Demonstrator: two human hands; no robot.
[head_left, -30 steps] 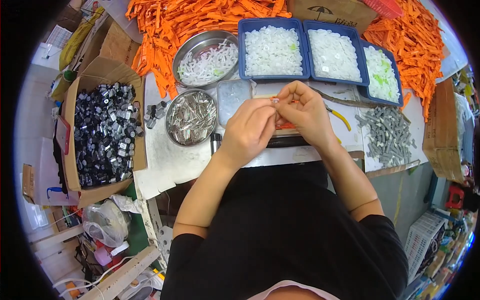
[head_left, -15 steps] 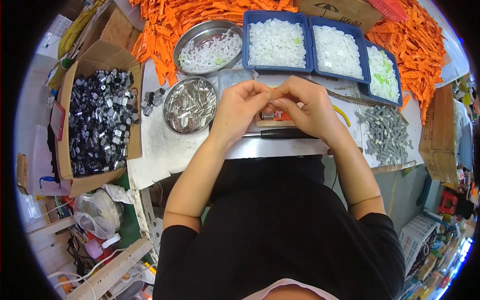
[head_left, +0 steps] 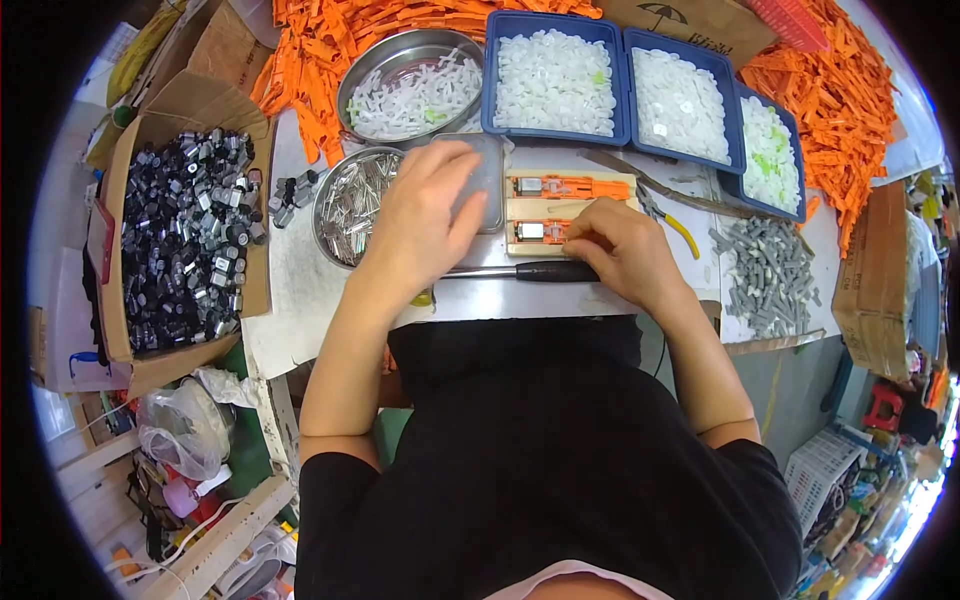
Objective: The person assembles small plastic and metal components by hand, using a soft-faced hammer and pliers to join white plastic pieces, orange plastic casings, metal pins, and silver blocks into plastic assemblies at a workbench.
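The left hand (head_left: 425, 215) is spreading its fingers open, palm down, over a small clear plastic tray (head_left: 480, 180), with the fingertips resting on it and nothing clasped in the grip. The right hand (head_left: 620, 250) is curling loosely at the near end of a pale wooden jig (head_left: 570, 210), its fingertips touching the nearer of two orange assemblies (head_left: 545, 232) seated in the jig; whether it is pinching a small part cannot be told. The second orange assembly (head_left: 570, 187) is lying in the far slot of the jig, untouched.

A black-handled tool (head_left: 545, 271) is lying across the tabletop (head_left: 300, 300) just in front of the jig, passing under the right hand. To the left of the left hand, a round steel bowl of metal pins (head_left: 350, 205) is sitting close by, and a second steel bowl of white plastic pieces (head_left: 415, 75) is standing beyond it. Three blue trays of white parts (head_left: 555, 80) are lining the far side. A heap of grey parts (head_left: 765, 275) is lying to the right, with pliers (head_left: 665, 215) near the jig. Orange plastic strips (head_left: 840, 90) are piling along the far edge, and a cardboard box of black cylindrical parts (head_left: 185, 240) is sitting at the far left.
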